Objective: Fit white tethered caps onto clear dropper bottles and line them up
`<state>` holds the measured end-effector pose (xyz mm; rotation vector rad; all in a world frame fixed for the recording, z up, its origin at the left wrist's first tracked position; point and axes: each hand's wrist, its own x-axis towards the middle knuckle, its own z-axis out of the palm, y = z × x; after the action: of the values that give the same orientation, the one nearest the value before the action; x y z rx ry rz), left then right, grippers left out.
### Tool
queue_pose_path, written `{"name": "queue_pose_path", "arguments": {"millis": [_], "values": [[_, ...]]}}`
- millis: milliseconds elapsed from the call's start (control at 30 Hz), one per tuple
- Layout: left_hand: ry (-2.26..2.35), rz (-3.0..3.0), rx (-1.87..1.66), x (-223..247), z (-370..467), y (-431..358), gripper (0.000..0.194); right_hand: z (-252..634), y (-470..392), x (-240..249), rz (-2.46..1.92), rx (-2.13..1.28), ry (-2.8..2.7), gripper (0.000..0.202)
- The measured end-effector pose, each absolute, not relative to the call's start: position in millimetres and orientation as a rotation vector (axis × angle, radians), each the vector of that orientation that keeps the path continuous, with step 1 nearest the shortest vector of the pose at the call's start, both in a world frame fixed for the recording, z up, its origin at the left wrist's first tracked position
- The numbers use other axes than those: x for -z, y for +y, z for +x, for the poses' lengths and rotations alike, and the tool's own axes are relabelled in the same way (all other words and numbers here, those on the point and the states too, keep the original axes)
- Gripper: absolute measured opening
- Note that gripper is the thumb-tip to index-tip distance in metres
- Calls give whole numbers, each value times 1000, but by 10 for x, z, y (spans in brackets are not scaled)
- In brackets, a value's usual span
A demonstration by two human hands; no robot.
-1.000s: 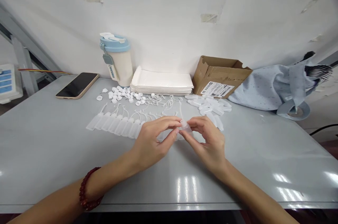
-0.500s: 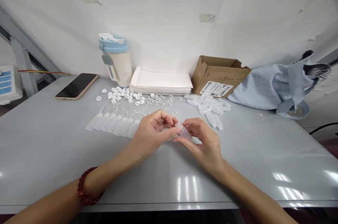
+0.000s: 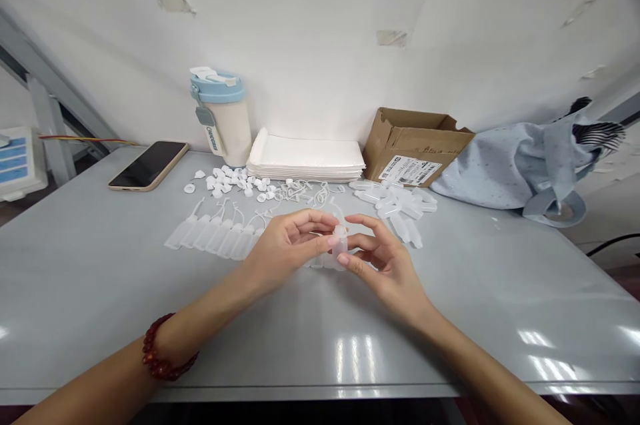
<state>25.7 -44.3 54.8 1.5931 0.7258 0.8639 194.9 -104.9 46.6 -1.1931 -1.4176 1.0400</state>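
A small translucent plastic bottle point(image 3: 340, 246) stands nearly upright between my two hands, its neck at the top. My left hand point(image 3: 283, 245) pinches it from the left with the thumb near the neck. On the other side, my right hand point(image 3: 390, 263) has its thumb on the bottle's lower part and its index finger lifted away. A row of similar bottles point(image 3: 213, 235) with thin white straps lies left of my left hand, which covers the row's right part. Loose bottles point(image 3: 400, 205) without straps are piled beyond my right hand.
White caps point(image 3: 227, 179) and loose straps point(image 3: 303, 191) lie behind the row. Along the wall are a phone point(image 3: 149, 165), a tumbler point(image 3: 227, 121), a stack of white envelopes point(image 3: 307, 153), a cardboard box point(image 3: 410, 141) and a light blue cloth bag point(image 3: 500, 161) beside a tape roll point(image 3: 557, 210).
The bottle has turned from tilted to nearly upright. My right index finger has lifted off its top, and both hands have shifted slightly.
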Motion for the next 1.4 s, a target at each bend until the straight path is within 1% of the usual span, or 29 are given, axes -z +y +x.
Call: {"name": "queue_pose_path", "arguments": {"millis": [133, 233, 367, 433, 533, 667, 767, 833, 967, 1100, 1400], "values": [[821, 1969, -975, -504, 259, -490, 27, 1976, -1010, -438, -1215, -1069, -1328, 34], [768, 2314, -1057, -471, 276, -523, 39, 1993, -989, -428, -1244, -1079, -1292, 33], [715, 2561, -986, -434, 327, -506, 49, 1991, -979, -419, -1276, -1097, -1262, 33], [749, 2613, -972, -423, 358, -476, 48, 1993, -976, -419, -1282, -1115, -1251, 33], [781, 2654, -963, -435, 405, -434, 42, 2025, -960, -435, -1311, -1131, -1268, 32], [734, 2656, -939, -473, 481, -403, 37, 2156, -907, -482, -1396, -1037, -1391, 26], [719, 2606, -895, -469, 561, -391, 39, 2289, -863, -511, -1451, -936, -1476, 37], [719, 2586, -837, -450, 619, -383, 38, 2361, -841, -517, -1513, -864, -1543, 38], [753, 2625, -672, -413, 712, -368, 36, 2419, -818, -481, -1656, -723, -1692, 31], [793, 2748, -580, -385, 750, -354, 37, 2407, -813, -407, -1680, -723, -1757, 24], [827, 2805, -489, -352, 737, -329, 32, 2370, -826, -360, -1743, -707, -1824, 23]]}}
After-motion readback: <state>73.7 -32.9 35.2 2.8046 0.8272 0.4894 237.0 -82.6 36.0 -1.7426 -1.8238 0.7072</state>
